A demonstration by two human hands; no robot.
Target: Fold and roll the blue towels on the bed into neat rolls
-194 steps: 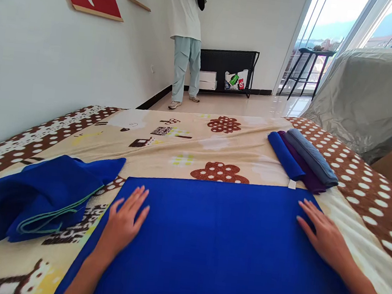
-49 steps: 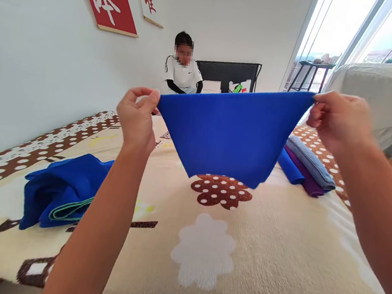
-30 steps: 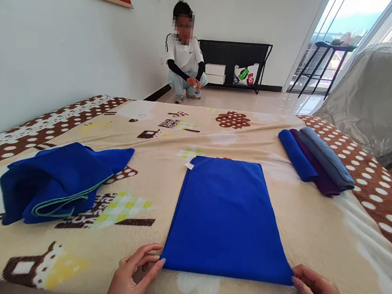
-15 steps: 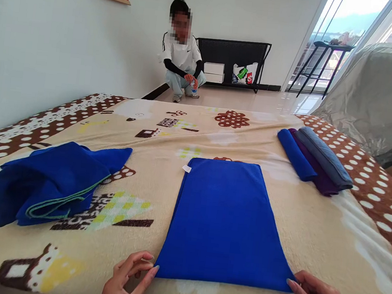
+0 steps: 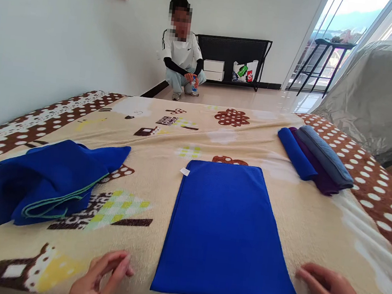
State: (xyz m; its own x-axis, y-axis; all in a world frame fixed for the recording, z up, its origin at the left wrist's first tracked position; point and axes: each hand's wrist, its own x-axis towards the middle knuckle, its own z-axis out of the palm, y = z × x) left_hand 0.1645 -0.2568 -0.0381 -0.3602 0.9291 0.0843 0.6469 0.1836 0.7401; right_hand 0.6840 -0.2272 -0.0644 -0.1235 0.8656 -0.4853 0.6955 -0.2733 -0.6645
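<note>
A blue towel [image 5: 227, 231] lies flat in front of me as a folded rectangle, a white tag [image 5: 185, 171] at its far left corner. My left hand [image 5: 101, 275] hovers left of the near left corner, apart from the cloth, its curled thumb and finger tips together and nothing visible in them. Just past the near right corner is my right hand [image 5: 340, 293], also off the towel, fingers curled together and holding nothing I can see. A crumpled blue towel [image 5: 51, 177] with green edging lies farther left.
The bed is covered by a patterned blanket [image 5: 148, 160]. Rolled towels in blue [image 5: 296, 153], purple [image 5: 328, 185] and grey-blue [image 5: 325, 157] lie together at the right. Beyond the bed a person [image 5: 181, 55] squats with a bottle [image 5: 195, 86], beside a black rack [image 5: 231, 52].
Both hands have let go of the blue towel's near corners and moved outward from it. The near edge now lies flat, closer to me.
</note>
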